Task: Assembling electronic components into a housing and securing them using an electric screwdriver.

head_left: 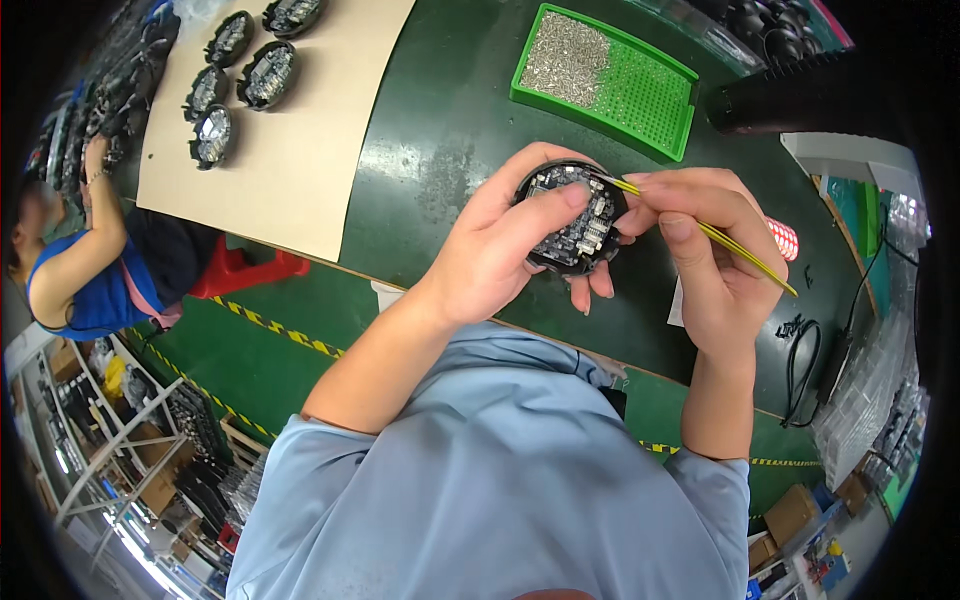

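Note:
My left hand (500, 235) is closed around a round black housing (590, 235) with a circuit board inside, its thumb pressed onto the board. Between the thumb and fingers of my right hand (720, 235) is a pair of yellow tweezers (745, 252). Their tips reach the upper rim of the housing; whether they pinch anything there is too small to tell. Beyond my hands lies a green perforated tray (650, 100), with many small metal screws (565, 60) heaped in its left part.
Several similar housings (268, 75) rest on a beige sheet (290, 170) at the left of the dark green table (440, 110). A black cylindrical object (790, 95) and a cable (800, 375) are on the right. Another person (85, 265) works at the far left, near a red stool (245, 270).

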`<state>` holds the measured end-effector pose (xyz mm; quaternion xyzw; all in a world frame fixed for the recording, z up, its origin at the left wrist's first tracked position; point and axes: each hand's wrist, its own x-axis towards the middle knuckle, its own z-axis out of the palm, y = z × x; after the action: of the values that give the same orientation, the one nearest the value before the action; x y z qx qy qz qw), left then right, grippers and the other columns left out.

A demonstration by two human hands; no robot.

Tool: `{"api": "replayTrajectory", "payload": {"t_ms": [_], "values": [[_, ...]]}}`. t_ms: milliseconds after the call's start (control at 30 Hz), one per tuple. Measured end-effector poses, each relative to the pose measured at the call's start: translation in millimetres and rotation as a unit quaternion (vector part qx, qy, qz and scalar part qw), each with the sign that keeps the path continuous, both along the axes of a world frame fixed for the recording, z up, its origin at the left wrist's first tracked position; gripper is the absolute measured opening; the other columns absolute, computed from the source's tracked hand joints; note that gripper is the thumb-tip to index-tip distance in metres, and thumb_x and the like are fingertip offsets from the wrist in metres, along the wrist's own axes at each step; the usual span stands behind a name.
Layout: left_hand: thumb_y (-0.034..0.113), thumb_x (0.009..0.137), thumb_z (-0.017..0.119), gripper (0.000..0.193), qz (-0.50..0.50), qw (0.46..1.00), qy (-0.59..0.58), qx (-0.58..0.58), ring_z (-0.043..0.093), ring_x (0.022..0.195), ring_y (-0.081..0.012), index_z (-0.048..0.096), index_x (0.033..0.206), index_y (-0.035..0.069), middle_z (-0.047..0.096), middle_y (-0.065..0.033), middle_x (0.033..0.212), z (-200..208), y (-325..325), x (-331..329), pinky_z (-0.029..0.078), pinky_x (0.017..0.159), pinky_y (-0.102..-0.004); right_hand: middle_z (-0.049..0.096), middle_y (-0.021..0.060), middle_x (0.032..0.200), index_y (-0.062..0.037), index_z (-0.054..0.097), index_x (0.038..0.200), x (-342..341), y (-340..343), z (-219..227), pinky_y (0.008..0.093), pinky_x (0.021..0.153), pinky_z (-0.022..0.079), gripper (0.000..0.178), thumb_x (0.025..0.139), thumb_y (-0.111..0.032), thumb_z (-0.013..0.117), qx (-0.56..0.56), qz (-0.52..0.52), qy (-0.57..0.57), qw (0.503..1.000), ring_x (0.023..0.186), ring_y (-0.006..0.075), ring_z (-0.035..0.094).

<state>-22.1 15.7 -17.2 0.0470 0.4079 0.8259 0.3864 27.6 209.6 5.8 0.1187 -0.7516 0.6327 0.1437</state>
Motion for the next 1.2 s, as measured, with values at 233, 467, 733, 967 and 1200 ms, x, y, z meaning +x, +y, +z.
{"api": "replayTrajectory", "payload": {"t_ms": [233, 467, 733, 967, 1200], "values": [[0.020, 0.105, 0.046, 0.032, -0.005, 1.000, 0.003, 0.014, 0.072, 0.072, -0.0322, 0.050, 0.128, -0.002, 0.067, -0.0272, 0.104, -0.7, 0.2, -1.3, 0.059, 0.053, -0.0381, 0.069, 0.0181, 0.108, 0.0074, 0.070, 0.106, -1.3, 1.5, -0.4, 0.0278, 0.072, 0.059, 0.012, 0.097, 0.002, 0.064, -0.006, -0.004, -0.002, 1.000, 0.084, 0.0202, 0.072], [0.019, 0.106, 0.046, 0.031, -0.009, 1.000, -0.007, 0.020, 0.072, 0.072, -0.0313, 0.050, 0.129, -0.001, 0.067, -0.0268, 0.105, -2.0, 0.1, -0.4, 0.059, 0.053, -0.0376, 0.069, 0.0181, 0.109, 0.0071, 0.070, 0.106, 1.0, -0.2, -0.2, 0.0279, 0.073, 0.059, 0.013, 0.097, 0.002, 0.064, -0.020, -0.009, -0.021, 1.000, 0.084, 0.0204, 0.073], [0.019, 0.106, 0.046, 0.030, -0.002, 1.000, 0.003, 0.018, 0.072, 0.072, -0.0300, 0.050, 0.129, 0.000, 0.067, -0.0253, 0.104, -4.0, 0.2, 2.5, 0.058, 0.053, -0.0361, 0.069, 0.0180, 0.108, 0.0068, 0.071, 0.106, 0.4, -0.1, -0.5, 0.0286, 0.073, 0.059, 0.012, 0.096, 0.003, 0.064, -0.001, -0.011, -0.010, 1.000, 0.083, 0.0211, 0.073], [0.019, 0.106, 0.046, 0.029, -0.004, 1.000, 0.009, 0.013, 0.071, 0.072, -0.0294, 0.050, 0.128, 0.000, 0.067, -0.0252, 0.104, -3.9, 0.2, 1.3, 0.056, 0.053, -0.0347, 0.066, 0.0240, 0.109, 0.0098, 0.066, 0.109, -0.9, 2.4, 1.5, 0.0341, 0.074, 0.060, 0.015, 0.100, 0.000, 0.059, 0.042, 0.018, -0.002, 0.999, 0.086, 0.0239, 0.070], [0.019, 0.106, 0.047, 0.028, -0.004, 1.000, 0.001, 0.007, 0.071, 0.072, -0.0287, 0.051, 0.127, 0.001, 0.068, -0.0238, 0.103, -5.2, 0.3, 2.0, 0.055, 0.053, -0.0335, 0.070, 0.0174, 0.106, 0.0071, 0.072, 0.106, -0.2, 0.3, 0.8, 0.0283, 0.072, 0.059, 0.014, 0.093, 0.005, 0.066, 0.010, -0.008, -0.025, 1.000, 0.083, 0.0208, 0.073]]}}
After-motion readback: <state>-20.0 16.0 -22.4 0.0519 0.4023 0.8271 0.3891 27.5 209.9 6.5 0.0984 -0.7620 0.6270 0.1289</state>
